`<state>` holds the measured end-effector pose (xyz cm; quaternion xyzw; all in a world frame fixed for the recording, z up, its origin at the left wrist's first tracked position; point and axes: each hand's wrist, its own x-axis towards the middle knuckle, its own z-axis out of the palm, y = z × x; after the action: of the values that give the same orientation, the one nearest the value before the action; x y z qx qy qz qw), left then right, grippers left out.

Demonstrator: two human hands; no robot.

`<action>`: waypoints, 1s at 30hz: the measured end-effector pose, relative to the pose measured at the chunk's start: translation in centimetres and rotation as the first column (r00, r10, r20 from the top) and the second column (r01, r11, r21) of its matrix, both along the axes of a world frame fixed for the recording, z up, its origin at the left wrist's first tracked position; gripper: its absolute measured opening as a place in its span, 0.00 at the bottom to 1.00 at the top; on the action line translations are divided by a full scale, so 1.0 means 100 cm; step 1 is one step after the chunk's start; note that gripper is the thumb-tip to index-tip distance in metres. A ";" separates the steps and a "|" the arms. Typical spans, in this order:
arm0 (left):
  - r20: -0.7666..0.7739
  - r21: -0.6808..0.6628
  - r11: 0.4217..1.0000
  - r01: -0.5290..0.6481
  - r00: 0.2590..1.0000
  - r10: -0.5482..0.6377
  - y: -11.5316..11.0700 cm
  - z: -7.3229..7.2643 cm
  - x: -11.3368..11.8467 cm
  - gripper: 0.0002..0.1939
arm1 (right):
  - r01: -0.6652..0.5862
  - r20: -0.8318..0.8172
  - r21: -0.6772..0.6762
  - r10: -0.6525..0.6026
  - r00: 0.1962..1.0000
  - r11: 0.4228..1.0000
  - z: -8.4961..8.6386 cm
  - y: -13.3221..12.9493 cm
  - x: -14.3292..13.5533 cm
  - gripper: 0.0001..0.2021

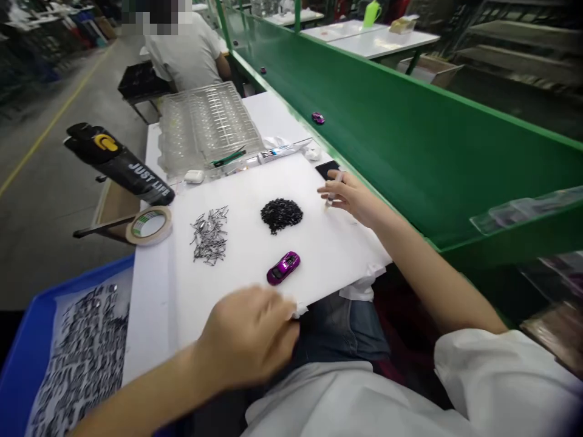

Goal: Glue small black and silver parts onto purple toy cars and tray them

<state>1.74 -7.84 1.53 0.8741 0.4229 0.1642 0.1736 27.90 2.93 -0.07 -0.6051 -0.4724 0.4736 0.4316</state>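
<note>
My right hand (357, 197) is over the right side of the white board (246, 194), its fingers closed around a slim translucent syringe (336, 189) that points down. My left hand (255, 334), blurred by motion, is at the board's near edge with its fingers curled. Whatever it may hold is hidden; a bit of white tissue (299, 310) shows beside its fingertips. Just beyond that hand a purple toy car (283, 268) lies on the board. Farther up are a heap of tiny black parts (281, 215) and a spread of thin clear and dark pieces (210, 237).
A tape roll (149, 226) and a black bottle (121, 164) are at the left edge. Clear plastic trays (209, 121) lie at the back. Another purple car (317, 118) is on the green conveyor (364, 139). A blue bin (27, 352) stands lower left; a person (186, 54) sits ahead.
</note>
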 end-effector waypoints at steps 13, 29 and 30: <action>0.063 -0.004 0.994 -0.110 0.992 0.110 0.030 -0.039 -0.018 0.12 | -0.173 -0.313 0.520 0.375 0.872 0.836 0.030 -0.052 -0.078 0.06; 0.153 0.198 0.971 -0.130 0.983 0.101 0.034 -0.045 -0.021 0.06 | -0.489 -0.376 0.481 0.676 0.634 0.727 0.003 -0.042 -0.092 0.23; 0.152 0.201 0.971 -0.131 0.983 0.101 0.034 -0.045 -0.021 0.06 | -0.490 -0.370 0.481 0.675 0.639 0.727 0.003 -0.042 -0.091 0.23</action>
<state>-0.34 -4.41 -2.94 0.8474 0.4404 0.2791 0.1000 18.75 -1.32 0.27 -0.1813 -0.5820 0.6458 0.4598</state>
